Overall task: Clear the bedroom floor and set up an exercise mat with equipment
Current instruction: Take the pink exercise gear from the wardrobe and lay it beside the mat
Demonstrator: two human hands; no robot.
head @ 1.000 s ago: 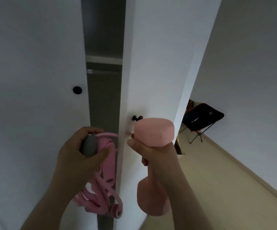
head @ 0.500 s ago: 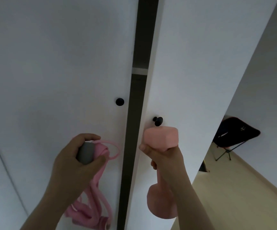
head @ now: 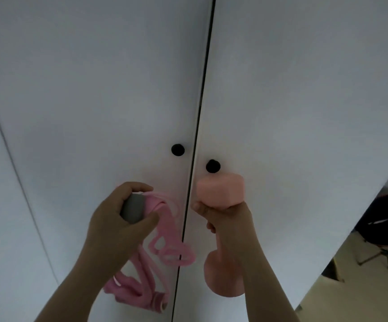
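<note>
The left hand (head: 118, 219) has its fingers (head: 139, 188) and thumb clenched round a smooth grey cylinder (head: 133, 210) with a rounded end, and the same grasp gathers the top of a bundle of pink bands (head: 165, 247). The bands are flat, rubbery-looking strips that hang in tangled loops below the hand in front of the left wardrobe door (head: 95, 89); a short tubular piece shows at the lowest end (what it is cannot be told).

The right hand (head: 225, 217) grasps the narrow shaft of a pink dumbbell (head: 221, 191), fingers wrapped tight, holding it upright. Its coating looks matte and slightly soft. The upper head is faceted, with flat angled faces, and sits above the fist, just below the round black knob (head: 212, 166) of the right wardrobe door (head: 304, 89). The lower head hangs below the wrist, its outline rounder.

Both doors are plain, smooth white panels, closed, with a thin dark seam between them. A second black knob (head: 178, 149) sits on the left door. At the far right a black folding chair (head: 386, 224) stands on a pale floor (head: 351, 298)
</note>
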